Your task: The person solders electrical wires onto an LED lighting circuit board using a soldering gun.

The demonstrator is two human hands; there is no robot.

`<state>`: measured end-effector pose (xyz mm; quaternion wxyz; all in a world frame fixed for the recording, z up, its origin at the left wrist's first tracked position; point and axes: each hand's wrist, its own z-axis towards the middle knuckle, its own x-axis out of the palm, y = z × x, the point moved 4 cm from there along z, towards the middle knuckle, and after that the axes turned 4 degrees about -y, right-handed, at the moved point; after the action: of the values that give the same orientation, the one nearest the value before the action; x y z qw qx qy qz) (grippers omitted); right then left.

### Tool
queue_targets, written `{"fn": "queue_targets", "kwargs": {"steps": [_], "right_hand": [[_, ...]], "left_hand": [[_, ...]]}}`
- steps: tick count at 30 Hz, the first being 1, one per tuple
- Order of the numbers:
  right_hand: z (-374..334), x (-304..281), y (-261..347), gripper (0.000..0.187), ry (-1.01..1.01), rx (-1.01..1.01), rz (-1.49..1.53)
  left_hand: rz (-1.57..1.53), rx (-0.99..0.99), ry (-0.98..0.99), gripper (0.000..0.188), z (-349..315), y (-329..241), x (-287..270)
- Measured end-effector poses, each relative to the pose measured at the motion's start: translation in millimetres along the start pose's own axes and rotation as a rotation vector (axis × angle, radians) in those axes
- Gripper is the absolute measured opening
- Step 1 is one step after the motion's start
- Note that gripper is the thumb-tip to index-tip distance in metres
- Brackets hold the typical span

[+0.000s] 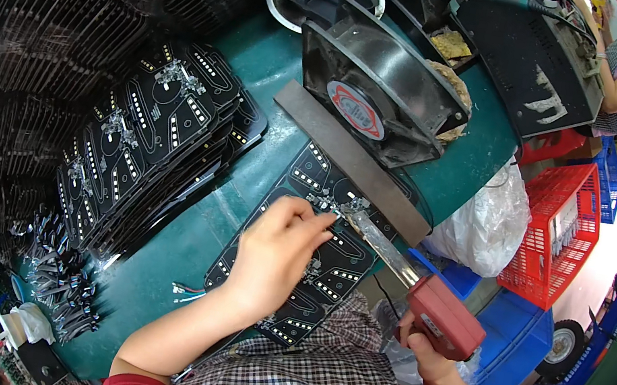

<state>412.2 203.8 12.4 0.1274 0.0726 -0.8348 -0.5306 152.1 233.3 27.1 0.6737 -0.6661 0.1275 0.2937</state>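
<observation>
- While the left hand (pixel 279 249) pinches a small part on the black circuit board (pixel 313 263), the right hand (pixel 421 346) grips a red soldering gun (pixel 439 316), its long metal tip slanting up-left to the board's upper end
- The board lies lengthwise away from the person on the green table (pixel 261 87)
- A black fan (pixel 374 93) with a round red label stands behind a grey bar (pixel 351 159)
- Stacked boards (pixel 147 133) lie left; red crate (pixel 560 226) right

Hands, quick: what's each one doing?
Left hand: fingers pinched on a small part on the black circuit board.
Right hand: closed around the red soldering gun.
</observation>
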Motion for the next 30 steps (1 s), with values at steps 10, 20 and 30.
{"fn": "queue_targets", "kwargs": {"steps": [10,20,30], "right_hand": [[3,10,6,0.061,0.002,-0.044,-0.065],[1,4,1,0.067,0.04,0.046,0.004],[4,7,2,0.065,0.057,0.045,0.018]], "left_hand": [[-0.137,0.001,0.075,0.013,16,4,-5],[0.191,0.307,-0.036,0.028,1,-4,-2],[0.061,0.19,0.008,0.022,5,4,-5]]}}
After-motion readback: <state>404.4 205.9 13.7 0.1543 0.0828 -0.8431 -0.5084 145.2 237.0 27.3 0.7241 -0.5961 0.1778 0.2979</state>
